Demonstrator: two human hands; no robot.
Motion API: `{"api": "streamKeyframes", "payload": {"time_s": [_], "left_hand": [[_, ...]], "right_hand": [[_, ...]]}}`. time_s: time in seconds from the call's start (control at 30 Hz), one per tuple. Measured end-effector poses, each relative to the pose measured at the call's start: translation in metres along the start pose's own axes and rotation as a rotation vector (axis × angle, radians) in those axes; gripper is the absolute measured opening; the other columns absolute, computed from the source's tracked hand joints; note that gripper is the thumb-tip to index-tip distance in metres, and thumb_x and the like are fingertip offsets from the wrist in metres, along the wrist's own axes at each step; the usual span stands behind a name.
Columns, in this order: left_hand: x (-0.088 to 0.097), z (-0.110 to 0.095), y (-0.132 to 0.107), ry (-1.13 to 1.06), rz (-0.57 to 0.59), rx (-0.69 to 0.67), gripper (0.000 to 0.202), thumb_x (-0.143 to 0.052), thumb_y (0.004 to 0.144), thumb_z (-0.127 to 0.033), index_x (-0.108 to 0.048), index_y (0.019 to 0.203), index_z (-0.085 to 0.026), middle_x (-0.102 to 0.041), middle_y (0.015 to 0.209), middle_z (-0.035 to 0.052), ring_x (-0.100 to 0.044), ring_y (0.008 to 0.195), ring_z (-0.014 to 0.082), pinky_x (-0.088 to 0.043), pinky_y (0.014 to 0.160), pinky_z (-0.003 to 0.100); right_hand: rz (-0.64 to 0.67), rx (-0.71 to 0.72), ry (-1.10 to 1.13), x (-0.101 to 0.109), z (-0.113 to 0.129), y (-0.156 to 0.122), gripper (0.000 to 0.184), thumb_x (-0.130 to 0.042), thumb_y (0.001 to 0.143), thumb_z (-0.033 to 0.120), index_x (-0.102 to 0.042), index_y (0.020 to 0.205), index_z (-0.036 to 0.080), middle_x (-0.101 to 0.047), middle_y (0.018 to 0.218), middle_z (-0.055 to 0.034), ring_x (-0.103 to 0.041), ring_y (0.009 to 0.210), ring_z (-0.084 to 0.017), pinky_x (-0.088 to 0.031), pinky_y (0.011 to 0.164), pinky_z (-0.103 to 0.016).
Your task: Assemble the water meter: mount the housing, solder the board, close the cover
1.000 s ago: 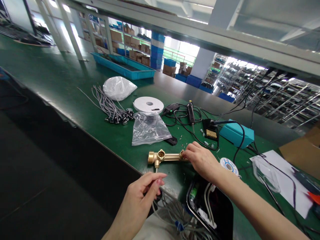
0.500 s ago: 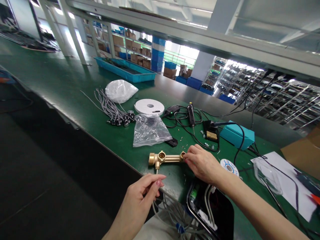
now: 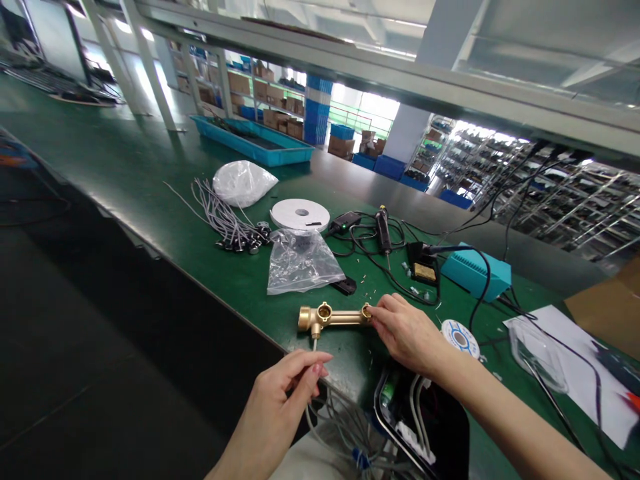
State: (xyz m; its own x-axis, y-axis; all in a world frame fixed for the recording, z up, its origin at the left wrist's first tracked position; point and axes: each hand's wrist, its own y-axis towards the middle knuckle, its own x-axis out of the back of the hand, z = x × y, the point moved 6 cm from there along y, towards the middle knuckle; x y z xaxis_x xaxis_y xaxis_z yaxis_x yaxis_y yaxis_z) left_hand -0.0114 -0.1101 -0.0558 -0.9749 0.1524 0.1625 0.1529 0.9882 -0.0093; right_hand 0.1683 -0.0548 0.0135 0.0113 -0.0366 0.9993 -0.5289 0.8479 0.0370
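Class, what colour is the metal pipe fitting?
The metal pipe fitting is brassy gold, clearest in the head view.

Long green-topped worktop [image 3: 125,160] runs above a dark grey floor [image 3: 75,387]. Long white overhead beam [image 3: 380,71] crosses the view. Behind: pale square pillar [image 3: 401,137], silver metal racks [image 3: 565,200] at right, bright daylight between.

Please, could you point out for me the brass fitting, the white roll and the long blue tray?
Brass fitting [image 3: 345,313]: head view, on its straight middle section.
White roll [image 3: 285,215]: head view, on its flat top face.
Long blue tray [image 3: 286,157]: head view, on its outer wall.
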Motion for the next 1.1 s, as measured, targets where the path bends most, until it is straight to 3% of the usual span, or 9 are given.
{"api": "streamKeyframes", "payload": {"time_s": [0.2,0.33,0.43,0.57,0.7,0.8,1.1], "left_hand": [[0.002,0.005,-0.002,0.000,0.010,0.002,0.027,-0.049,0.088,-0.039,-0.066,0.102,-0.025,-0.065,0.084,0.0007,-0.059,0.067,0.0118,-0.050,0.063,0.022],[0.017,0.000,0.004,0.068,-0.036,-0.045,0.028,-0.047,0.089,-0.038,-0.065,0.104,-0.024,-0.065,0.084,0.0010,-0.059,0.066,0.0114,-0.049,0.061,0.022],[0.049,-0.011,0.021,0.276,-0.170,-0.147,0.027,-0.045,0.090,-0.037,-0.065,0.103,-0.023,-0.065,0.086,0.0016,-0.060,0.069,0.0122,-0.049,0.061,0.022],[0.113,-0.021,0.062,0.592,-0.388,-0.225,0.025,-0.043,0.091,-0.032,-0.064,0.101,-0.022,-0.063,0.101,0.0037,-0.061,0.086,0.0142,-0.049,0.074,0.024],[0.177,-0.014,0.117,0.752,-0.555,-0.127,0.020,-0.048,0.090,-0.025,-0.060,0.103,-0.015,-0.060,0.104,0.0079,-0.060,0.090,0.0166,-0.049,0.085,0.035],[0.206,-0.009,0.153,0.855,-0.597,-0.021,0.028,-0.055,0.088,-0.032,-0.056,0.109,-0.015,-0.058,0.113,0.0082,-0.057,0.100,0.0207,-0.048,0.087,0.043],[0.225,0.005,0.215,0.955,-0.523,0.331,0.034,-0.055,0.087,-0.036,-0.054,0.115,-0.015,-0.056,0.117,0.0091,-0.057,0.102,0.0221,-0.049,0.086,0.044]], "right_hand": [[0.011,-0.001,0.032,-0.007,-0.001,-0.001,0.024,-0.043,0.091,0.019,-0.059,0.109,0.019,-0.057,0.095,-0.0075,-0.052,0.090,-0.020,-0.048,0.077,-0.033],[-0.091,-0.011,0.095,-0.004,-0.004,-0.005,0.028,-0.041,0.092,0.020,-0.056,0.116,0.020,-0.057,0.098,-0.0079,-0.055,0.090,-0.020,-0.050,0.079,-0.035],[-0.174,-0.007,0.143,0.001,-0.006,-0.012,0.028,-0.038,0.093,0.024,-0.055,0.116,0.022,-0.058,0.098,-0.0074,-0.058,0.087,-0.019,-0.052,0.077,-0.035],[-0.206,0.045,0.174,0.000,-0.001,-0.021,0.026,-0.039,0.093,0.026,-0.056,0.113,0.025,-0.058,0.101,-0.0073,-0.061,0.085,-0.018,-0.054,0.074,-0.032],[-0.251,0.100,0.210,0.001,0.007,-0.026,0.024,-0.040,0.092,0.024,-0.059,0.107,0.026,-0.060,0.102,-0.0072,-0.063,0.086,-0.017,-0.056,0.074,-0.029],[-0.265,0.129,0.208,0.004,0.013,-0.028,0.023,-0.041,0.091,0.023,-0.060,0.103,0.026,-0.062,0.100,-0.0069,-0.064,0.085,-0.017,-0.057,0.071,-0.027],[-0.205,0.134,0.235,0.004,0.021,-0.029,0.024,-0.041,0.089,0.017,-0.061,0.099,0.024,-0.062,0.098,-0.0073,-0.064,0.084,-0.016,-0.056,0.070,-0.026]]}}
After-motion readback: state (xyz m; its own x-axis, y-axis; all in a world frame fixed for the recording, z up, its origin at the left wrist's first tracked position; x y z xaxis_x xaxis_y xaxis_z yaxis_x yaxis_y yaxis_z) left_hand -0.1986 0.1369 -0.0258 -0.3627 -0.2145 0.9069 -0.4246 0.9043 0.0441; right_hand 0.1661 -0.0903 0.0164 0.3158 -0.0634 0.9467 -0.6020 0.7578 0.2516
